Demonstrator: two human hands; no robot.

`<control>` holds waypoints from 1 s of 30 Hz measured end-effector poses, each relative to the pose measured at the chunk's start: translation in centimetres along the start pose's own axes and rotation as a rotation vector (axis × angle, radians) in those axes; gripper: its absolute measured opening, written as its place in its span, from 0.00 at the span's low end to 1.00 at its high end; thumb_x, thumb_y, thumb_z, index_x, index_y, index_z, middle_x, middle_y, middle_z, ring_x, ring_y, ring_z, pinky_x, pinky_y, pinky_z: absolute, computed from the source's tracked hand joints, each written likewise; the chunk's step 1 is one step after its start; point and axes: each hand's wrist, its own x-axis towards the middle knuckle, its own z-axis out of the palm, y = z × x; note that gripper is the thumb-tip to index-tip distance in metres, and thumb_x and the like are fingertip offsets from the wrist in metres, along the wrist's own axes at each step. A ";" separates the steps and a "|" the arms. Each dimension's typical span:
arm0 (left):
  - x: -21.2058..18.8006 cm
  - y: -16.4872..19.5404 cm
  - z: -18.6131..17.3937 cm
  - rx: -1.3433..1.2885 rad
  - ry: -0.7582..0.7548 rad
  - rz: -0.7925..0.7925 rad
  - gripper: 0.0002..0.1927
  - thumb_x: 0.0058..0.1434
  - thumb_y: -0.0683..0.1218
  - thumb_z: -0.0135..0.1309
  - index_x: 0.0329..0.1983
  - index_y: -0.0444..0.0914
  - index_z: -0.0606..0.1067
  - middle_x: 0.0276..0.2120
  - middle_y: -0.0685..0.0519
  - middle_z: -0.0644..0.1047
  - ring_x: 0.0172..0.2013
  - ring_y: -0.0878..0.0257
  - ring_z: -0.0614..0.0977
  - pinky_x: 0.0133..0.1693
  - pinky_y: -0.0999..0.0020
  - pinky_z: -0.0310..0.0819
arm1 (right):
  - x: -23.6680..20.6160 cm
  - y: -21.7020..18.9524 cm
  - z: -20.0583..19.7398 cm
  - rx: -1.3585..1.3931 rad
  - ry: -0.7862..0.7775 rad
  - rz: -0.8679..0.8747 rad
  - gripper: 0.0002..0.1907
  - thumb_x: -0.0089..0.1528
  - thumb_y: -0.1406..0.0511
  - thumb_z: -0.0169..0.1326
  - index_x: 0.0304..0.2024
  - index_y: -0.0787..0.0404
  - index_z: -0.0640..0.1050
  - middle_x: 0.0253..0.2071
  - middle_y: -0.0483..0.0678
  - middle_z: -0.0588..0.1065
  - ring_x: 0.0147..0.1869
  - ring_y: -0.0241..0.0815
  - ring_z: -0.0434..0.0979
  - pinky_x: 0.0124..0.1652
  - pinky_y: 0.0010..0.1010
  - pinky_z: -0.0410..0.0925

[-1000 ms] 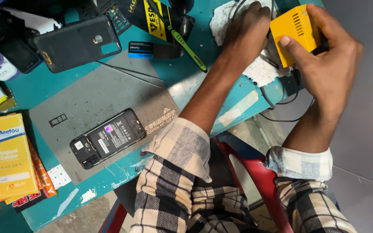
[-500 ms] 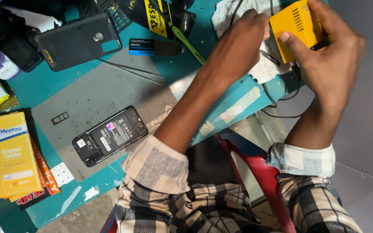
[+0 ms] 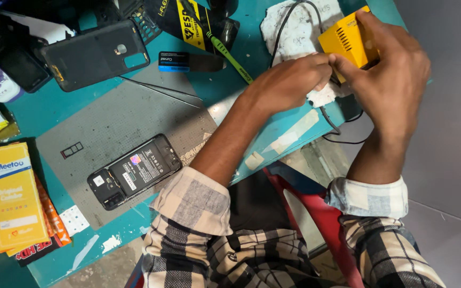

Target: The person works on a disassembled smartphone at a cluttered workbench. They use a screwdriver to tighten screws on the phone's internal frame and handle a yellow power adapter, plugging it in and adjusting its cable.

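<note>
Teal and paint-chipped, the tabletop (image 3: pixel 54 114) carried a phone repair in progress. The right hand (image 3: pixel 390 74) clasped one small yellow box (image 3: pixel 348 40) near the far edge, fingers wrapped over its top and thumb pressed to its vented side. The left hand (image 3: pixel 289 82), which half a second earlier lay higher over the white cloth (image 3: pixel 294 29), had come in against the box, its fingers bunched and pinching at the spot where one black cable (image 3: pixel 329 120) met the case; what they gripped could not be made out. Both hands now met at the box, suggesting work on the box's lead. One green-handled tool (image 3: pixel 230 56) lay beside the left wrist, and one pair of tweezers (image 3: pixel 161 90) rested across one grey mat (image 3: pixel 123 133). On that mat sat one opened phone (image 3: pixel 134 170), back removed, and one SIM tray (image 3: pixel 73 150). One dark back cover (image 3: pixel 94 53) lay beyond it, and a stack of yellow and orange packets (image 3: pixel 9 197) sat at the near left.
</note>
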 end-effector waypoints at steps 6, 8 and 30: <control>-0.5 -0.7 -0.7 -0.095 0.017 0.094 0.09 0.52 0.30 0.54 0.33 0.33 0.70 0.39 0.46 0.75 0.42 0.44 0.80 0.41 0.53 0.73 | -0.2 0.1 0.9 -0.073 -0.006 -0.012 0.31 0.54 0.64 0.75 0.59 0.63 0.80 0.51 0.57 0.79 0.47 0.56 0.80 0.44 0.43 0.72; -0.7 -0.6 -0.7 -0.135 0.020 0.088 0.09 0.52 0.29 0.53 0.33 0.32 0.71 0.39 0.45 0.75 0.42 0.45 0.80 0.42 0.54 0.74 | -0.3 0.0 1.1 -0.093 -0.013 -0.004 0.32 0.53 0.64 0.74 0.59 0.62 0.80 0.50 0.57 0.79 0.47 0.56 0.80 0.43 0.44 0.71; -4.6 2.9 -4.7 -0.233 0.325 0.002 0.06 0.64 0.29 0.54 0.39 0.31 0.73 0.39 0.46 0.77 0.46 0.51 0.83 0.45 0.61 0.78 | -2.7 -0.6 1.5 0.009 0.011 -0.005 0.31 0.61 0.68 0.71 0.64 0.68 0.74 0.65 0.62 0.67 0.64 0.60 0.73 0.59 0.46 0.70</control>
